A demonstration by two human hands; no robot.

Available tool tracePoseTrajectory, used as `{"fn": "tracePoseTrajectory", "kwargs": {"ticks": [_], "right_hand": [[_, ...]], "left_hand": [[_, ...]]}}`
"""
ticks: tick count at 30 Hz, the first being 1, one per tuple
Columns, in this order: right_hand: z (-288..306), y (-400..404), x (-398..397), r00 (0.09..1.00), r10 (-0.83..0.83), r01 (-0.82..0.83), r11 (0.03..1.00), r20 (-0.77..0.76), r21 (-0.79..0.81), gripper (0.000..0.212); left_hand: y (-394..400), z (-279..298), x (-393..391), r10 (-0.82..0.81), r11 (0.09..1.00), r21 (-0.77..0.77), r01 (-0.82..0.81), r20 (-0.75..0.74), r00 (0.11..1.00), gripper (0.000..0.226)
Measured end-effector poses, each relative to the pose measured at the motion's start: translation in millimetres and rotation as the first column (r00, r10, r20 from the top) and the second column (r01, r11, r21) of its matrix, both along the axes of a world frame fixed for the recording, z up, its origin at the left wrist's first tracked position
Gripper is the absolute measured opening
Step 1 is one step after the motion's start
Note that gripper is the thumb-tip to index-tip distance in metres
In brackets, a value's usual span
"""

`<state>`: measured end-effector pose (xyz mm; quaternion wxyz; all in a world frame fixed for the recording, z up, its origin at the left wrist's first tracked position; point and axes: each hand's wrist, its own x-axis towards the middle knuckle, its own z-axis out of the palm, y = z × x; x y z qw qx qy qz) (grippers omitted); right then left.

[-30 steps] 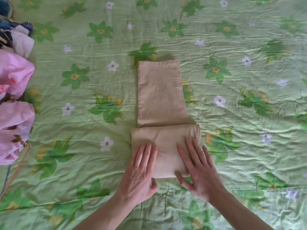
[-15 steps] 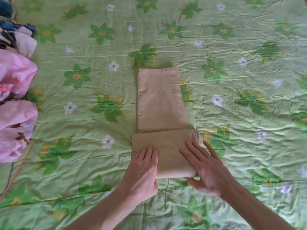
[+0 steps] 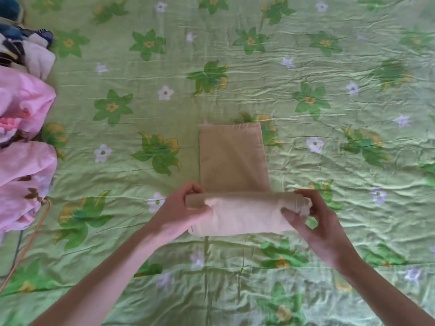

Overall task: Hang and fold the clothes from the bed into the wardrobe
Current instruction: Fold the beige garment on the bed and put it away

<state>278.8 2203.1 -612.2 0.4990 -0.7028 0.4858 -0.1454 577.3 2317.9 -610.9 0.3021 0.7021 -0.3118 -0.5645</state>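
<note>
A: The pink clothes (image 3: 23, 161) on the left get chopped off by the frame edge, so no idea what garments they are. Same with that dark blue and white bundle (image 3: 21, 48) in the top corner.

B: Yeah, and the left hand (image 3: 181, 215) is motion-smeared. Its fingers curl behind the beige roll (image 3: 247, 215), out of sight. Both forearms run off the bottom too.

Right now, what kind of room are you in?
Probably a bedroom. A green flowered bedsheet covers everything below, pink pillows sit at its edge, and both hands are folding a tan garment on it.
</note>
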Motion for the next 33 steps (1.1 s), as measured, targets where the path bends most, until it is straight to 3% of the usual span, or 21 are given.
{"fn": "tracePoseTrajectory", "kwargs": {"ticks": [3,5,7,10,12,14,16,18,20,28,33], "right_hand": [[-23,-3,25,0.974,-0.226,0.226,0.973,0.013,-0.047,0.049],[-39,-6,41,0.958,-0.286,0.282,0.954,-0.025,-0.106,0.059],[-53,-12,55,0.964,-0.256,0.241,0.954,-0.070,-0.177,0.063],[-73,-24,66,0.990,-0.079,0.044,0.962,-0.118,-0.270,0.068],[-89,-33,68,0.971,-0.015,-0.073,0.931,-0.238,-0.356,0.063],[-95,-41,71,0.912,-0.070,-0.148,0.862,-0.404,-0.484,0.062],[-95,-43,71,0.882,0.016,-0.315,0.763,-0.471,-0.564,0.064],[-100,-41,68,0.853,0.228,-0.494,0.643,-0.470,-0.585,0.067],[-109,-40,65,0.830,0.304,-0.546,0.615,-0.468,-0.569,0.069],[-116,-50,74,0.818,0.306,-0.544,0.685,-0.486,-0.484,0.071],[-103,-49,65,0.790,0.347,-0.596,0.631,-0.506,-0.497,0.083]], "left_hand": [[-5,-16,-11,0.376,0.921,-0.105,-0.374,-0.008,0.927,0.030],[-13,-28,-21,0.463,0.872,-0.157,-0.463,-0.040,0.885,0.030],[-21,-45,-25,0.507,0.841,-0.191,-0.506,-0.050,0.861,0.029],[-31,-71,-29,0.522,0.836,-0.228,-0.500,0.047,0.852,0.045],[-36,-87,-31,0.476,0.877,-0.229,-0.422,0.306,0.824,0.059],[-40,-96,-34,0.394,0.917,-0.238,-0.319,0.661,0.639,0.064],[-44,-94,-38,0.308,0.947,-0.305,-0.096,0.789,0.531,0.060],[-42,-98,-45,0.141,0.937,-0.279,0.208,0.851,0.507,0.055],[-38,-107,-47,-0.025,0.904,-0.184,0.386,0.878,0.478,0.059],[-51,-120,-35,-0.125,0.886,-0.104,0.453,0.886,0.447,0.069],[-31,-108,-30,-0.216,0.829,-0.002,0.560,0.922,0.323,0.091]]}}
